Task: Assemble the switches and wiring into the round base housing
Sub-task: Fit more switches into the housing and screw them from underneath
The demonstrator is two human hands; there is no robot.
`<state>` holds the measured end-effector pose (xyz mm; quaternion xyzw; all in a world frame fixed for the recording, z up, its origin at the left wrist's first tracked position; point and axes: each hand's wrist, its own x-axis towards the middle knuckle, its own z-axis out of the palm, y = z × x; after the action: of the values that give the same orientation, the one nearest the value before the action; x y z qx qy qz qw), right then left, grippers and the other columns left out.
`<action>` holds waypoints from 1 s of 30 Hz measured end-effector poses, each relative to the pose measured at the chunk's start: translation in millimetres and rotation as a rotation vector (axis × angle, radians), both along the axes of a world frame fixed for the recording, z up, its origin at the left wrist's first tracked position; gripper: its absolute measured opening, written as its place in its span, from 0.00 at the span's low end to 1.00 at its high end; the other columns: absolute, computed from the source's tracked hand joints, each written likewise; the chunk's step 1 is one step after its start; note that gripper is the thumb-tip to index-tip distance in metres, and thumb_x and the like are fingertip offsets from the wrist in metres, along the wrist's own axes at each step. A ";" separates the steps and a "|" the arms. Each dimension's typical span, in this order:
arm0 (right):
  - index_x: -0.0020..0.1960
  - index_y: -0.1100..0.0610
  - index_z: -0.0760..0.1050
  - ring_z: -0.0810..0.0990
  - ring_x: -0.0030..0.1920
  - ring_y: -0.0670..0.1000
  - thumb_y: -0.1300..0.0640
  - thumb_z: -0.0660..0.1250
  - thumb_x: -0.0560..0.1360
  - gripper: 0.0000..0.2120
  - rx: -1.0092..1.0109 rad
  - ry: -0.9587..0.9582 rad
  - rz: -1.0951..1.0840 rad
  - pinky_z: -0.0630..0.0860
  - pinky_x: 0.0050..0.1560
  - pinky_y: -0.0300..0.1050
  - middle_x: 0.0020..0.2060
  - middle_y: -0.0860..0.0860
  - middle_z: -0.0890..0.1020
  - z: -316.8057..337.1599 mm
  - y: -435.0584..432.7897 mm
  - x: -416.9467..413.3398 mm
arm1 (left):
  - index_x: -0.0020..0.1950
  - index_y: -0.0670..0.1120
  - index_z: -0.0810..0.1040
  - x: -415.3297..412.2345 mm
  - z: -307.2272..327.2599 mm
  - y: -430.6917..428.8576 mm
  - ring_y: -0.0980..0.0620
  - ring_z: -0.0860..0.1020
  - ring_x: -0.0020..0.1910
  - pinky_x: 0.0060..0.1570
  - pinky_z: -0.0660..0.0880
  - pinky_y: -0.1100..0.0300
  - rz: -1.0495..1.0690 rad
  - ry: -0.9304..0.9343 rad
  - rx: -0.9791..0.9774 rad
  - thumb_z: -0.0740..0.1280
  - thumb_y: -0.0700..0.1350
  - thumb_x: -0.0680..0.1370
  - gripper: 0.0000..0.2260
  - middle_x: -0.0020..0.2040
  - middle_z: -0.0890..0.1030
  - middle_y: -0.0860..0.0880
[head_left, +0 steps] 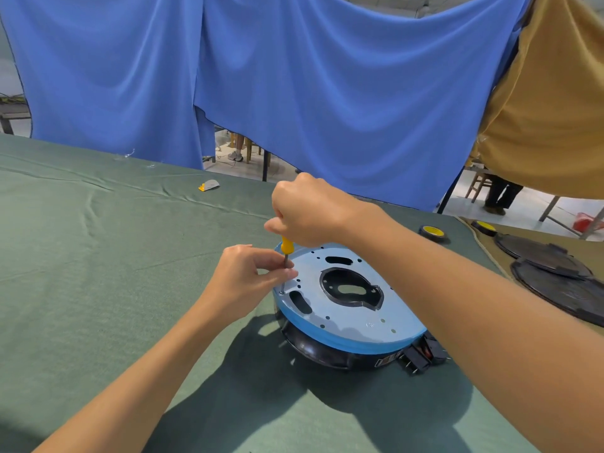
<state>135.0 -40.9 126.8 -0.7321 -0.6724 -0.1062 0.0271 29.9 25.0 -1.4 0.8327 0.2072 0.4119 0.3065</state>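
Forearms converge on the round base housing (343, 322) on the green cloth (98, 256): right hand (307, 210) fists the screwdriver (287, 245) near-upright, tip at a hole on the housing's left edge, left hand (248, 276) pinching its shaft directly below.

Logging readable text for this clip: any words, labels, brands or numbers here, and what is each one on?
No text can be read in this frame.
Small label on the black side of the round base housing: print too small and blurred to read.
Blue top plate: no print visible.
Yellow screwdriver: no print visible.
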 end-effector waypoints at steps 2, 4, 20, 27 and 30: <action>0.32 0.53 0.56 0.63 0.30 0.51 0.49 0.64 0.78 0.22 0.036 -0.032 -0.029 0.56 0.28 0.44 0.32 0.51 0.63 -2.1 0.6 -2.4 | 0.41 0.46 0.87 1.7 0.2 0.4 0.65 0.78 0.40 0.54 0.61 0.76 0.046 0.018 0.035 0.77 0.42 0.70 0.01 0.39 0.85 0.58; 0.33 0.52 0.56 0.62 0.30 0.50 0.48 0.64 0.78 0.22 0.054 -0.087 -0.047 0.55 0.28 0.43 0.32 0.51 0.64 -2.2 1.2 -4.7 | 0.41 0.47 0.87 1.1 0.4 0.8 0.66 0.79 0.41 0.61 0.60 0.67 0.060 0.044 0.059 0.78 0.44 0.70 0.03 0.40 0.86 0.57; 0.39 0.47 0.73 0.77 0.49 0.51 0.53 0.71 0.75 0.09 -0.194 -0.067 0.096 0.63 0.29 0.39 0.35 0.45 0.74 14.3 -7.6 0.9 | 0.38 0.62 0.86 -13.1 -5.4 4.3 0.63 0.78 0.59 0.65 0.73 0.52 -0.131 -0.015 -0.237 0.75 0.41 0.73 0.13 0.46 0.85 0.61; 0.33 0.54 0.57 0.65 0.32 0.52 0.57 0.59 0.80 0.18 -0.057 -0.051 -0.031 0.57 0.28 0.44 0.33 0.52 0.64 2.0 -5.6 0.4 | 0.38 0.62 0.85 -11.0 -0.4 2.9 0.64 0.78 0.58 0.62 0.74 0.55 -0.102 0.019 -0.206 0.77 0.42 0.71 0.13 0.43 0.85 0.62; 0.34 0.54 0.56 0.62 0.32 0.50 0.60 0.58 0.79 0.17 -0.018 -0.058 -0.086 0.56 0.28 0.44 0.34 0.52 0.64 -0.7 -5.3 -4.4 | 0.38 0.65 0.84 -8.4 1.5 0.0 0.67 0.78 0.55 0.59 0.75 0.63 -0.061 0.020 -0.157 0.78 0.44 0.69 0.14 0.41 0.85 0.63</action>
<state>130.6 -46.2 126.2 -0.7572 -0.6416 -0.1223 -0.0037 21.5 25.0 0.1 0.8161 0.2165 0.3765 0.3813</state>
